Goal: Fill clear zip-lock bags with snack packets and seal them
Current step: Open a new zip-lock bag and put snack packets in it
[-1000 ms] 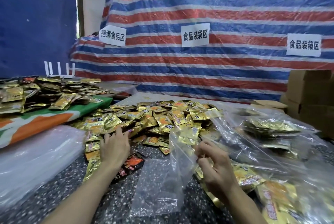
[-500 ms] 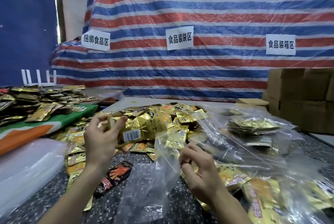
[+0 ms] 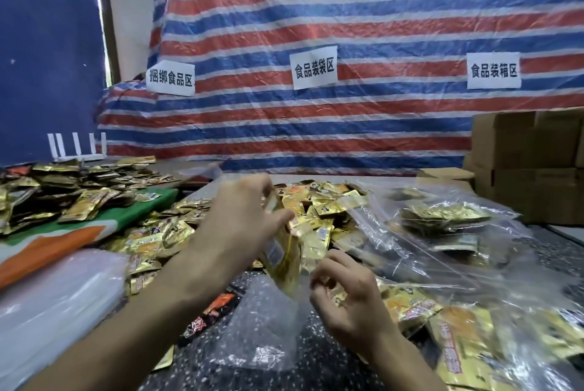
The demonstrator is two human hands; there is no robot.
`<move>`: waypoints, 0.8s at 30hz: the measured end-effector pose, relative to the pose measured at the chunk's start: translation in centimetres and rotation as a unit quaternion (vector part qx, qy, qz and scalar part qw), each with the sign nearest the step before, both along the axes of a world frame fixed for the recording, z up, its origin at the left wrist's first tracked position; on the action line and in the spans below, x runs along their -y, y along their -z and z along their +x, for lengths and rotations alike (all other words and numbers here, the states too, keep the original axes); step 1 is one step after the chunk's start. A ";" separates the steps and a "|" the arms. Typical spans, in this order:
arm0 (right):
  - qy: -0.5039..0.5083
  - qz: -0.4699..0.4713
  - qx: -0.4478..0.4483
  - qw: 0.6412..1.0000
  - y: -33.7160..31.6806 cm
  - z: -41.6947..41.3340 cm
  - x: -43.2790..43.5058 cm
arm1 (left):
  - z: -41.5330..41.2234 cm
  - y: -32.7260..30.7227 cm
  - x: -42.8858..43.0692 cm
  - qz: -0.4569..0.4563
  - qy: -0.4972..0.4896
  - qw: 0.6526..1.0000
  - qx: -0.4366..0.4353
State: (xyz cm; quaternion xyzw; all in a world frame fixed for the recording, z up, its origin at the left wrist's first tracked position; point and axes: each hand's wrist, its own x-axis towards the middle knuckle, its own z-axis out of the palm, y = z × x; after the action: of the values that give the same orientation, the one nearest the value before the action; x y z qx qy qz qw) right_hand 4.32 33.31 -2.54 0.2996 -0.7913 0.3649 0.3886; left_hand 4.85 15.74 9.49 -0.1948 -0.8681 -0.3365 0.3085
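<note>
Hung far beyond the fingertips as backdrop: striped tarp [image 3: 363, 27]. Stacked well off to the right of the right-hand fingers: cardboard boxes [image 3: 531, 150], likely kept for a later boxing stage. Heaped just past the fingers, within easy grabbing reach: loose gold snack packets [image 3: 319, 210]. Piled right of the fingers, out of the way: filled clear bags [image 3: 442, 226]. Drooped below and between both sets of fingers: clear zip-lock bag [image 3: 262, 327], looked empty. Curled left hand [image 3: 240, 226] round held bunch of packets [image 3: 286, 264], tipped down toward bag mouth, probably for loading. Pinched bag's top edge with right hand [image 3: 350, 305], seemingly to keep mouth open. Read on first sign [image 3: 170, 78] 捆绑食品区, second sign [image 3: 313, 67] 食品装袋区, third sign [image 3: 493, 71] 食品装箱区. Packet print too blurred to read.
</note>
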 end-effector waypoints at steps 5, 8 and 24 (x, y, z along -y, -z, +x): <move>-0.001 -0.009 -0.034 0.999 -0.2 0.3 0.0 | -0.7 1.8 -1.5 -0.096 -0.043 0.993 0.061; -0.031 0.008 -0.054 0.998 -0.3 0.3 0.2 | -1.0 2.7 -2.3 -0.140 -0.072 0.986 0.063; 0.052 -0.229 -0.077 0.969 -1.3 0.3 -0.7 | -0.2 1.7 0.5 -0.319 0.190 0.906 0.203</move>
State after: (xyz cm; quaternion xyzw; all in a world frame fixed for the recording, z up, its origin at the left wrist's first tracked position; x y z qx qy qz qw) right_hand 4.60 34.00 -1.26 0.1882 -0.6691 0.4916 0.5247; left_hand 4.66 15.19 7.82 -0.3712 -0.9197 -0.1263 -0.0220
